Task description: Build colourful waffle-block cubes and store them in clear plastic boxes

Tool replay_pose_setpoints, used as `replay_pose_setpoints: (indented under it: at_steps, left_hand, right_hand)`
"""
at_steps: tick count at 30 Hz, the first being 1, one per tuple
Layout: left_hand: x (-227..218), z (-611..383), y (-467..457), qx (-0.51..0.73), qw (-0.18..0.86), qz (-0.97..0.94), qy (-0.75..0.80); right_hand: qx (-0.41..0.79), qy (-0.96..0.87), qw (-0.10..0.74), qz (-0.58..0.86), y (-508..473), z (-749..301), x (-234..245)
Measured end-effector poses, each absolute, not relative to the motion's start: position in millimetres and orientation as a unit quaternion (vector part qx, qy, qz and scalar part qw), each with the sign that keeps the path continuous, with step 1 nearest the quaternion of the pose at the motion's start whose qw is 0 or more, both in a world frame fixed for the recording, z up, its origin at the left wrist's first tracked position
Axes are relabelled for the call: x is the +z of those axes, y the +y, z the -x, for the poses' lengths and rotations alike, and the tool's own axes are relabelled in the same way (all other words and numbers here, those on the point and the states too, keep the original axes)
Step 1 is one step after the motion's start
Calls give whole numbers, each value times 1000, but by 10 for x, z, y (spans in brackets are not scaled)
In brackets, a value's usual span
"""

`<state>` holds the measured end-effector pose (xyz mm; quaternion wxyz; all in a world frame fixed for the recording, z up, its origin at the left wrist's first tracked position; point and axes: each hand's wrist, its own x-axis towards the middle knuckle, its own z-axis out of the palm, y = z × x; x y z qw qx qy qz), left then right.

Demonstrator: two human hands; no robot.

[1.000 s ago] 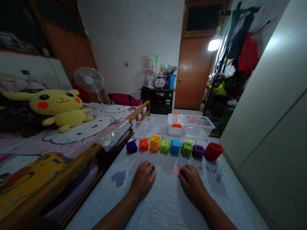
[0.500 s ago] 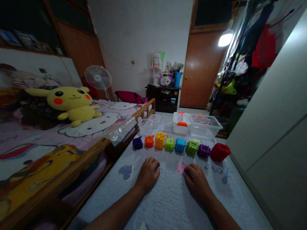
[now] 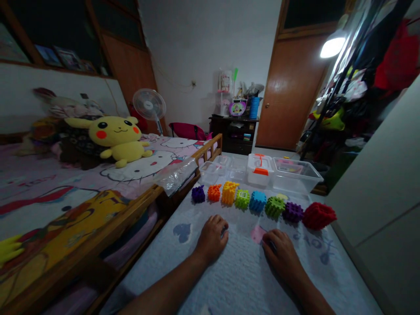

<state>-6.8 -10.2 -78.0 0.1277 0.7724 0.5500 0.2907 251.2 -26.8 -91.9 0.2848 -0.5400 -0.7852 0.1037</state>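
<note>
My left hand (image 3: 213, 238) rests on the pale blue cloth (image 3: 239, 271), fingers loosely curled, thumb apart, nothing in it. Likewise my right hand (image 3: 281, 250) lies open beside a pink print on the cloth. Beyond both hands stands a row of interlocking block cubes, touching neither. From left to right come a dark purple cube (image 3: 198, 194), an orange one (image 3: 214, 193), a taller yellow block (image 3: 229, 193), a lime cube (image 3: 243, 199), a blue cube (image 3: 257, 201), a green cube (image 3: 274, 207), a purple cube (image 3: 293, 212) and a larger red block (image 3: 319, 216).
Behind the row are clear plastic bins (image 3: 297, 175) and a lidded box (image 3: 260, 169) with orange clips. A wooden bed rail (image 3: 147, 199) borders the left side, with plastic wrap (image 3: 179, 176) over it. On the right stands a pale cabinet (image 3: 380, 183).
The view has turned slightly left, so everything sits farther right in the picture. Both hands stay in about the same place on the cloth, and the blocks have not moved.
</note>
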Motion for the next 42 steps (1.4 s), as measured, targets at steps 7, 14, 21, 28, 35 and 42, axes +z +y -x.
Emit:
replay_pose_setpoints:
  at_steps: [7,14,21,28,35,42]
  left_hand:
    - [-778,65,-106,292,132,-771,551]
    - [-770,62,-109,288,135,-769,555]
    - [-769,65,-98,289,143,-767,554]
    - [-776,66,-107,289,143,-767,554]
    - [-764,65,-104,288,140,-771,551]
    - [-752,73,-102,271,135,-776,553]
  right_hand:
    - [105,-788,293,531,-277,-2514,-923]
    - [22,-779,298,551,-293,-2517,-925]
    - [-27,-787,289,545,-304,-2467,-884]
    - [-7,-796,270,542,-280,-2431,-925]
    - [-8,-800,235,552,-278,-2423,-906]
    - [-15,-797,198,571,-319,-2342,-801]
